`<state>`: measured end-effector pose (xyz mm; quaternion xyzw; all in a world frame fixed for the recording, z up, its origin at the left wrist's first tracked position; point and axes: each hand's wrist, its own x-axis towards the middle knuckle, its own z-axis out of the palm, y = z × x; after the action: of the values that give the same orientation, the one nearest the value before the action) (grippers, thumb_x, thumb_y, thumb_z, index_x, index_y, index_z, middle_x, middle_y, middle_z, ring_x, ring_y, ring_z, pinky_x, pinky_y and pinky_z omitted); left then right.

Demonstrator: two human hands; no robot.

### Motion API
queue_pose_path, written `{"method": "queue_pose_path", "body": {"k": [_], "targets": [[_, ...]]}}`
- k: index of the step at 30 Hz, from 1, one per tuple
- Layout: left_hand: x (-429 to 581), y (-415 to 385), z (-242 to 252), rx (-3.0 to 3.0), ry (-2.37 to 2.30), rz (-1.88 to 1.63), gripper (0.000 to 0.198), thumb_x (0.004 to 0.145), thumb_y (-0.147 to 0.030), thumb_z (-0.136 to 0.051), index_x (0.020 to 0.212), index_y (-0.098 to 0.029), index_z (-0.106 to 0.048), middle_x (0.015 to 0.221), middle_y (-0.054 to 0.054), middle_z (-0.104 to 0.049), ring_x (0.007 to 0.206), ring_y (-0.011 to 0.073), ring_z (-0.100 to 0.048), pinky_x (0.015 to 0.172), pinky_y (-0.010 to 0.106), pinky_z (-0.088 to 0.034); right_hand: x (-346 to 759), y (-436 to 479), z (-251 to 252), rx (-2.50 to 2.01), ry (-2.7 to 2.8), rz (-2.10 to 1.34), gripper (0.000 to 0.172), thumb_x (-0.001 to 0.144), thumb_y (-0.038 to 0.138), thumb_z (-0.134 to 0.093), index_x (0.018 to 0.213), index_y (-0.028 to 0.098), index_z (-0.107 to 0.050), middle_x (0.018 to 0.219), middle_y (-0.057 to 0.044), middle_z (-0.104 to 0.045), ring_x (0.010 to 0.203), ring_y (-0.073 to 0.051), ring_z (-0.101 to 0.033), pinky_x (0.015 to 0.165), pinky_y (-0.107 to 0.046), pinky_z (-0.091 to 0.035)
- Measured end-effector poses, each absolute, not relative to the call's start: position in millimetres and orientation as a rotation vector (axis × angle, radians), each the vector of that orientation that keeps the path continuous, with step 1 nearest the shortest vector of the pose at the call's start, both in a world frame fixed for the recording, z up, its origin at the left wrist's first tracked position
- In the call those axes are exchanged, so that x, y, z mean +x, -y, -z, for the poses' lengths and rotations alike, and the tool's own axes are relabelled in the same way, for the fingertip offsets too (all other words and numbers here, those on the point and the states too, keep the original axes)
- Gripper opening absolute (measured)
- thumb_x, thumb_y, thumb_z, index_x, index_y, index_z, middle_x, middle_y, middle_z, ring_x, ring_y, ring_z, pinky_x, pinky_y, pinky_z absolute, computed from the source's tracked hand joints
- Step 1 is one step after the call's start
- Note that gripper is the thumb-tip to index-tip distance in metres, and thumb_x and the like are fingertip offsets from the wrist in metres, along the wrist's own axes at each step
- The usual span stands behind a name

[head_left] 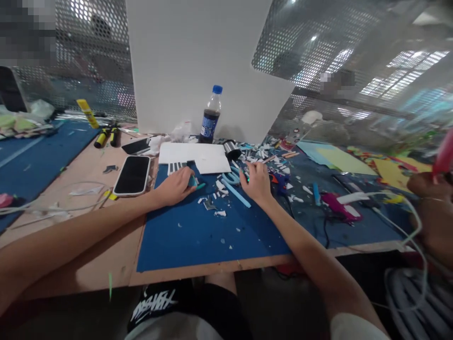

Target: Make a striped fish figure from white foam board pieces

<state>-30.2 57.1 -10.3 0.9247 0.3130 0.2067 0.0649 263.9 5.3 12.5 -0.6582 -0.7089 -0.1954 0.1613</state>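
My left hand [179,185] rests on the blue mat [212,241] with its fingers closed round a slim teal tool [193,181]; most of the tool is hidden by the fingers. Just beyond lies a white board piece [212,158] with a notch in its near edge, and a strip with dark and white stripes [177,167]. My right hand [257,183] is low over the scraps, thumb apart from the bent fingers, and I see nothing held. Beside its thumb lies a long light blue strip [236,192] near other light blue pieces.
A bottle of dark drink [210,118] stands before a tall white board [198,52]. A phone [132,174] lies left, yellow-black pliers [106,136] behind it. White scraps [260,152], a purple tool [341,207] and cables lie right. A co-worker's hand [421,189] holds something pink.
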Motion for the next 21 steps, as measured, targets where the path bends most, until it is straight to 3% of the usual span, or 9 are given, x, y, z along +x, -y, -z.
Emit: {"method": "queue_pose_path", "body": {"k": [4,8,14,21], "targets": [[-24,-35,10,2.829,-0.954,-0.558,0.030,0.095,-0.040,-0.032,0.105,-0.013,-0.042,0.101,0.015,-0.056,0.095,0.0268,-0.056,0.082,0.039,-0.047,241,14,-19,-1.470,2.437,0.372,0.047,0.089,0.059,-0.033,0.083,0.018,-0.056,0.088,-0.010,-0.054,0.087,-0.023,-0.049,0.079,-0.036,-0.041],[-14,-24,11,2.885,-1.009,-0.432,0.029,0.094,-0.039,-0.036,0.103,-0.013,-0.044,0.099,0.015,-0.059,0.093,0.0276,-0.059,0.080,0.038,-0.048,216,31,-10,-0.987,2.751,0.273,0.077,0.075,0.083,-0.028,0.082,0.013,-0.058,0.083,-0.013,-0.055,0.080,-0.025,-0.046,0.073,-0.039,-0.040],[-9,-19,6,2.895,-1.239,-0.340,0.027,0.093,-0.036,-0.040,0.106,-0.012,-0.044,0.099,0.016,-0.060,0.093,0.0277,-0.061,0.077,0.036,-0.049,221,26,3,-1.003,2.855,0.305,0.066,0.088,0.066,-0.032,0.095,0.008,-0.062,0.088,-0.016,-0.060,0.086,-0.026,-0.051,0.075,-0.037,-0.042],[-7,-28,6,2.849,-1.418,-0.354,0.021,0.095,-0.027,-0.036,0.105,-0.010,-0.043,0.097,0.017,-0.060,0.090,0.0281,-0.061,0.070,0.035,-0.049,236,11,0,-1.150,2.837,0.363,0.045,0.097,0.043,-0.035,0.087,0.010,-0.063,0.081,-0.011,-0.060,0.081,-0.022,-0.053,0.071,-0.032,-0.040]]}}
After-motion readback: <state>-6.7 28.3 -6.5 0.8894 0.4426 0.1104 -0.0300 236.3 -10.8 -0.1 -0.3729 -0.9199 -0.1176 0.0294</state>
